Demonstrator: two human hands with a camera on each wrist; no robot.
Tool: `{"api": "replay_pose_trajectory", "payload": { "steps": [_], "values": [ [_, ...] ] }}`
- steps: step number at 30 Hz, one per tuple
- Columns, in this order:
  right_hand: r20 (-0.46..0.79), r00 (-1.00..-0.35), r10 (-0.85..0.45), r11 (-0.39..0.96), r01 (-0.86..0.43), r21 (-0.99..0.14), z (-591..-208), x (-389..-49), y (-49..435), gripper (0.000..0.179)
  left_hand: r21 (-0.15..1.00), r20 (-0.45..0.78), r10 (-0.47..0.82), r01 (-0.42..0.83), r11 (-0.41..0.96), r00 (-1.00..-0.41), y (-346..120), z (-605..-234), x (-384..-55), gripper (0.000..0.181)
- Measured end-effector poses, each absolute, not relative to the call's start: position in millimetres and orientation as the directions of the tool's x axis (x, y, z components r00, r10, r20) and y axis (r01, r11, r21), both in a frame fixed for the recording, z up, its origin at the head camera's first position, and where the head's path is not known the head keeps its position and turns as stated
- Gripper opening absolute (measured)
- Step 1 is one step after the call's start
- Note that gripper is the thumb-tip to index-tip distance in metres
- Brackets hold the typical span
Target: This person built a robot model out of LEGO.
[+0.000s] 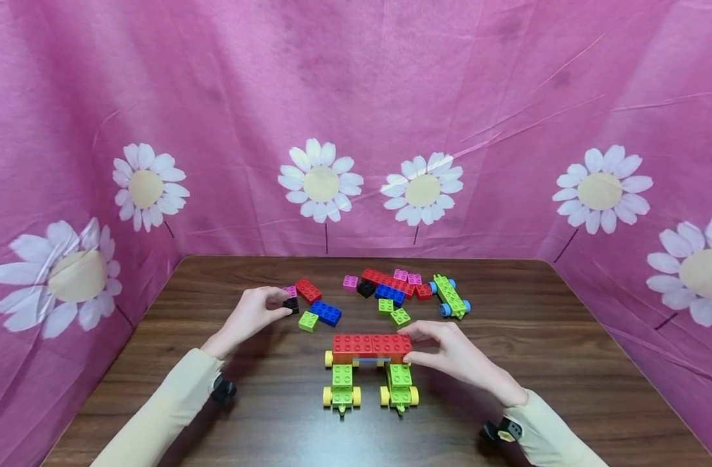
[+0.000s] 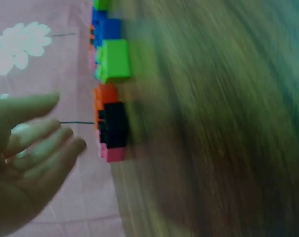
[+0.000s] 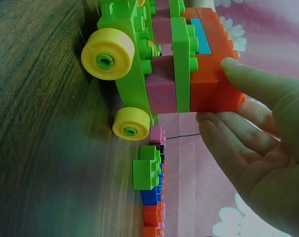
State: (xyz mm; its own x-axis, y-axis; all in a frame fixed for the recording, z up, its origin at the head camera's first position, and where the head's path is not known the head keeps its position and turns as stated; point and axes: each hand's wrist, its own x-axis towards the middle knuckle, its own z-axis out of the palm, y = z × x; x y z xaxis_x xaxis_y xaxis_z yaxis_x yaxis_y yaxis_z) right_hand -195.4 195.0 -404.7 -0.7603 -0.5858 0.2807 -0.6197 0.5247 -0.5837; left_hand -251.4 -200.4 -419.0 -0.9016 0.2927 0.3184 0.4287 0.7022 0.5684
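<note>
Two red bricks (image 1: 352,347) lie end to end across the top of a toy built on two green wheeled bases (image 1: 342,394) with yellow wheels (image 3: 108,53). In the right wrist view, pink bricks (image 3: 161,85) and green bricks (image 3: 181,64) stand stacked under the red. My right hand (image 1: 452,353) grips the right end of the red top, thumb on the near side, fingers beyond. My left hand (image 1: 253,318) reaches to a black brick (image 2: 117,124) beside a pink brick (image 2: 115,155); its fingers look extended and apart from the brick in the left wrist view.
Near the left hand lie a red brick (image 1: 307,290), a blue brick (image 1: 326,313) and a green brick (image 1: 308,321). Several loose bricks sit behind the toy, with a green base on blue wheels (image 1: 451,296) at the right. A pink flowered cloth (image 1: 356,78) hangs behind the table.
</note>
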Motion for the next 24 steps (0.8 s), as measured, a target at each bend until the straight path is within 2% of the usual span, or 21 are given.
{"api": "replay_pose_trajectory", "payload": {
  "steps": [5, 18, 24],
  "values": [
    [0.275, -0.763, -0.585, 0.524, -0.614, -0.590, -405, -195, 195, 0.032, 0.482, 0.295, 0.261, 0.379, 0.790, -0.919, -203, -426, -262, 0.024],
    [0.265, -0.764, -0.588, 0.521, -0.609, -0.598, -406, -196, 196, 0.033, 0.499, 0.225, 0.271, 0.349, 0.793, -0.936, -203, -437, -275, 0.021],
    [0.269, -0.761, -0.590, 0.520, -0.613, -0.594, -406, -196, 196, 0.033, 0.486, 0.236, 0.282, 0.365, 0.794, -0.930, -199, -437, -273, 0.021]
  ]
}}
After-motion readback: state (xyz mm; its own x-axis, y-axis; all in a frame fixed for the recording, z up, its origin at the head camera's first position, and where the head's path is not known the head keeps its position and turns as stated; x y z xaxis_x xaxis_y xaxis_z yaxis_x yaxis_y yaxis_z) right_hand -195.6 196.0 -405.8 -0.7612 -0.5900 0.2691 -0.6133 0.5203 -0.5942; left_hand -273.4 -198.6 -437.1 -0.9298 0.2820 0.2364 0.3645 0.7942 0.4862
